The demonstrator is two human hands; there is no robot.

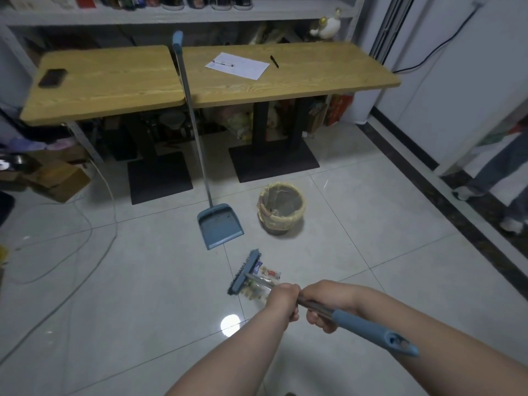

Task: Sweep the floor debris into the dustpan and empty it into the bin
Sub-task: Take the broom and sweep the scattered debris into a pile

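You had both hands clenched on the broom (285, 292): left hand (283, 301) lower, right hand (323, 311) near the blue grip. Its head sat just left of the wrappers (264, 278), between them and the dustpan (220, 225); resetting behind them would have served better.

Glossy pale tiled floor (357, 252) reflects a round ceiling light. 2 wooden tables (285, 78) on black pedestals stand before a cluttered shelf (171, 12). White wall (457, 81) at right.
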